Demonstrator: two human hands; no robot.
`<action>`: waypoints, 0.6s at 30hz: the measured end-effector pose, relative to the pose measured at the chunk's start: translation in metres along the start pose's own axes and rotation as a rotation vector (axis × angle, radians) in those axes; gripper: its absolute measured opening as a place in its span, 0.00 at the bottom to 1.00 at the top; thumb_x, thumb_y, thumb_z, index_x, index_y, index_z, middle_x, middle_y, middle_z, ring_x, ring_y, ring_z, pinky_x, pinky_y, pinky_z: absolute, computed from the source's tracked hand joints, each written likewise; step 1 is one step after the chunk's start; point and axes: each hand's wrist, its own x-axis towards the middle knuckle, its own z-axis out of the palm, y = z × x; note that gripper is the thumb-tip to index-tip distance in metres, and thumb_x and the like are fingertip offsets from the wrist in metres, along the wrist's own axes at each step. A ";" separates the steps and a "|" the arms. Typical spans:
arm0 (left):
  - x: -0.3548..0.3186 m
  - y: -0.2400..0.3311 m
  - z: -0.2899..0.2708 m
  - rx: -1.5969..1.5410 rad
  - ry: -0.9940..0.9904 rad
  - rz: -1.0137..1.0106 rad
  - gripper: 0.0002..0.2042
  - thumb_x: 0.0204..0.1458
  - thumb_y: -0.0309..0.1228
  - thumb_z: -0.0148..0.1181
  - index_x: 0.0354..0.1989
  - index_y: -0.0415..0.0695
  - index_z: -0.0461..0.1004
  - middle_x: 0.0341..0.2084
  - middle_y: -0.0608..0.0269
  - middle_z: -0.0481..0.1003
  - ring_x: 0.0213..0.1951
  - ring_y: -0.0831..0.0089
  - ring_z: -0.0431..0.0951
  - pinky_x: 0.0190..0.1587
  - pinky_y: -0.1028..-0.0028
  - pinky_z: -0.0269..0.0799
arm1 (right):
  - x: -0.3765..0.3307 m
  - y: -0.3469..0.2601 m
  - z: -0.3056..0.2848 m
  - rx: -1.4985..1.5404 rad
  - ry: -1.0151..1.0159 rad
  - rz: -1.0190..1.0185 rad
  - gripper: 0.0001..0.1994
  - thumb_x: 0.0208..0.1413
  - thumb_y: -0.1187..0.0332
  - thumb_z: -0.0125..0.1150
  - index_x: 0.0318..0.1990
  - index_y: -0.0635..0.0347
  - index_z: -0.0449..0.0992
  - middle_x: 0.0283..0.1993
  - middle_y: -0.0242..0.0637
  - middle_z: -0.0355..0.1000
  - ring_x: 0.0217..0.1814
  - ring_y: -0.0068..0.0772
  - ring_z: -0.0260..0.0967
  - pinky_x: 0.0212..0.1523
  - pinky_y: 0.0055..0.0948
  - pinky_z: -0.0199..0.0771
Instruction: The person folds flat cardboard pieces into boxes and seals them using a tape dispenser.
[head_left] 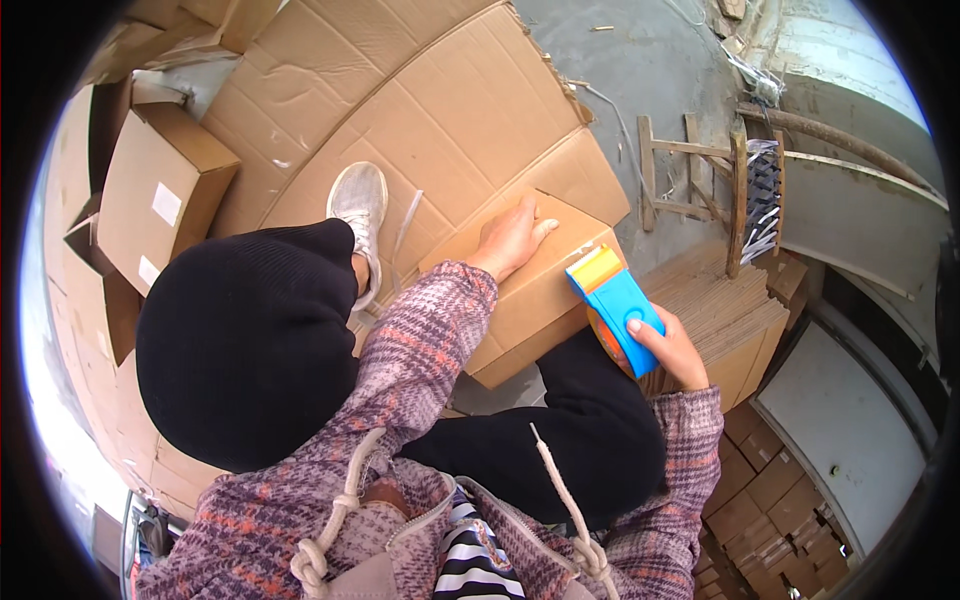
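A brown cardboard box [545, 295] lies in front of me, between my legs. On its upper face rests my left hand [512, 240], fingers laid out flat near the far edge. My right hand [670, 345] is wrapped round a blue tape dispenser [620, 308] with a yellow front end and an orange-brown tape roll partly showing at its side. The dispenser's yellow end is right at the box's right edge; whether it touches the cardboard I cannot tell. A strip of clear tape seems to show on the box near that end.
Flattened cardboard [440, 110] covers the floor ahead. Closed and open boxes [165, 190] stand at the left. A stack of folded cartons [735, 335] sits by my right hand, with a wooden stool [740, 195] tipped over beyond it. More boxes [765, 490] are piled at the lower right.
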 end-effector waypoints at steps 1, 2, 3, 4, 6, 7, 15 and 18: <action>-0.002 -0.002 -0.002 0.003 0.002 0.001 0.12 0.53 0.38 0.57 0.33 0.41 0.67 0.27 0.54 0.73 0.33 0.58 0.73 0.36 0.62 0.67 | 0.001 0.000 0.000 0.023 -0.013 0.013 0.25 0.54 0.58 0.57 0.52 0.69 0.65 0.37 0.37 0.71 0.31 0.22 0.71 0.31 0.22 0.75; -0.004 0.001 -0.007 0.086 0.027 0.073 0.12 0.54 0.37 0.55 0.38 0.41 0.67 0.34 0.53 0.73 0.38 0.59 0.73 0.40 0.64 0.68 | 0.002 0.001 -0.003 0.047 -0.023 0.022 0.25 0.54 0.57 0.57 0.52 0.69 0.65 0.36 0.37 0.71 0.28 0.23 0.71 0.28 0.22 0.75; -0.006 0.004 -0.009 0.170 0.052 0.145 0.14 0.55 0.36 0.53 0.44 0.41 0.67 0.40 0.52 0.73 0.44 0.59 0.73 0.43 0.65 0.68 | 0.003 0.002 -0.005 0.049 -0.021 0.015 0.25 0.54 0.57 0.57 0.52 0.69 0.65 0.36 0.37 0.71 0.28 0.23 0.71 0.28 0.22 0.75; -0.009 0.003 -0.009 0.178 0.058 0.148 0.14 0.55 0.36 0.53 0.44 0.41 0.67 0.40 0.52 0.73 0.44 0.59 0.73 0.43 0.65 0.68 | 0.005 0.003 -0.002 0.052 -0.018 0.009 0.25 0.54 0.57 0.57 0.51 0.69 0.65 0.34 0.37 0.71 0.27 0.23 0.71 0.26 0.22 0.76; -0.017 0.005 -0.003 -0.419 -0.219 0.417 0.20 0.57 0.38 0.47 0.55 0.42 0.63 0.50 0.51 0.70 0.56 0.59 0.66 0.56 0.63 0.62 | 0.005 0.004 0.000 0.063 -0.011 -0.005 0.25 0.53 0.56 0.57 0.50 0.69 0.65 0.33 0.37 0.71 0.25 0.24 0.72 0.24 0.23 0.76; -0.023 0.007 -0.004 -0.412 -0.225 0.424 0.20 0.57 0.38 0.47 0.55 0.42 0.63 0.50 0.51 0.70 0.56 0.59 0.66 0.56 0.63 0.62 | 0.003 0.004 -0.001 0.066 0.004 0.009 0.24 0.53 0.56 0.57 0.49 0.69 0.66 0.31 0.37 0.71 0.24 0.24 0.72 0.25 0.22 0.76; -0.072 0.037 -0.033 0.481 -0.031 0.383 0.19 0.55 0.41 0.47 0.46 0.38 0.70 0.53 0.53 0.66 0.57 0.58 0.62 0.56 0.59 0.56 | 0.008 0.001 -0.003 0.083 -0.011 -0.021 0.23 0.51 0.55 0.58 0.44 0.69 0.68 0.27 0.39 0.71 0.22 0.26 0.70 0.24 0.23 0.74; -0.104 0.029 -0.021 0.643 -0.050 0.800 0.16 0.51 0.35 0.48 0.44 0.39 0.70 0.50 0.55 0.67 0.53 0.62 0.65 0.54 0.64 0.59 | 0.013 0.007 -0.006 0.106 -0.028 -0.050 0.23 0.51 0.54 0.59 0.42 0.69 0.68 0.27 0.39 0.71 0.21 0.26 0.70 0.24 0.23 0.73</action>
